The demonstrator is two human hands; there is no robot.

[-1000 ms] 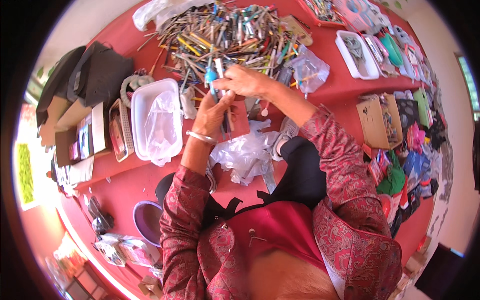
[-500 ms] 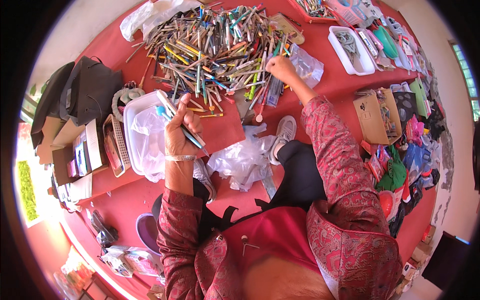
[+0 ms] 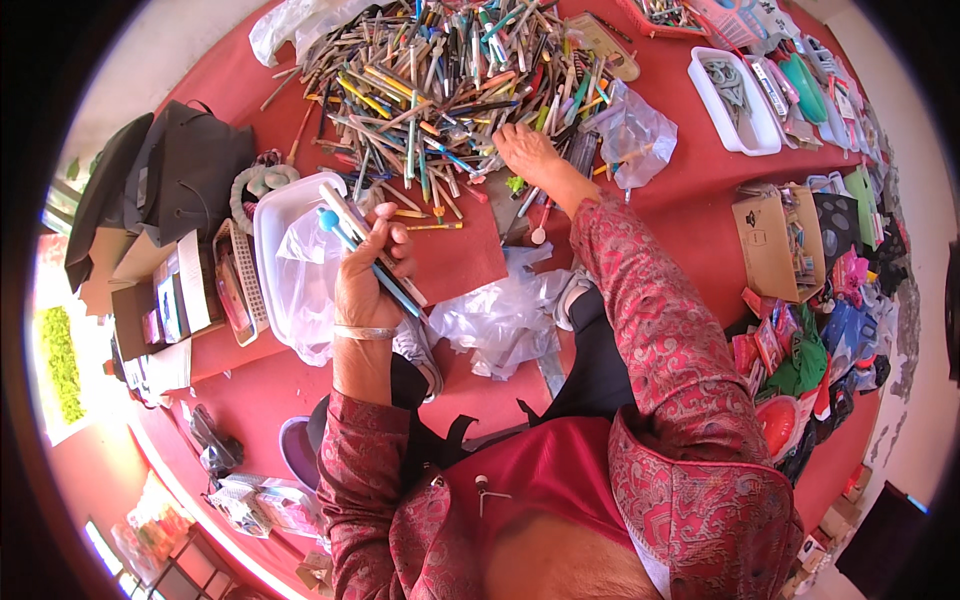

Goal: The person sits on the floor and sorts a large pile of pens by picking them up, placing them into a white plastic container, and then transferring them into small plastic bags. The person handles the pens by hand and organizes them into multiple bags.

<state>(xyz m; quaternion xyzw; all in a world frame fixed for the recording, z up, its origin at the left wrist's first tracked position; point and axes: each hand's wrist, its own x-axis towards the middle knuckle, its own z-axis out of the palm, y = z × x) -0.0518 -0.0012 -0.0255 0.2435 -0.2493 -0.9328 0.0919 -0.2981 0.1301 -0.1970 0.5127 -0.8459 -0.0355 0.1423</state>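
Note:
Several pens [image 3: 352, 235], white and blue, one with a round blue top, lie across my left hand [image 3: 368, 270], whose fingers are closed around them. That hand is just right of a white plastic tub [image 3: 268, 222] with a clear plastic bag [image 3: 308, 262] in it. My right hand [image 3: 527, 155] reaches to the near edge of a big heap of pens and pencils [image 3: 420, 85]. Its fingers curl down on the heap, and whether they grip anything is hidden. Just below it a stick with a round pink end [image 3: 539, 236] hangs over the edge.
Crumpled clear plastic bags [image 3: 500, 315] lie between my feet. A clear bag [image 3: 640, 135] rests right of the heap, with a white tray [image 3: 735, 100] beyond. At right stands a cardboard box [image 3: 778, 240]; at left are a black bag [image 3: 190, 175] and a narrow basket [image 3: 243, 285].
My right hand has moved left and slightly nearer along the heap's front edge. The left hand keeps its pens. The whole view has shifted slightly.

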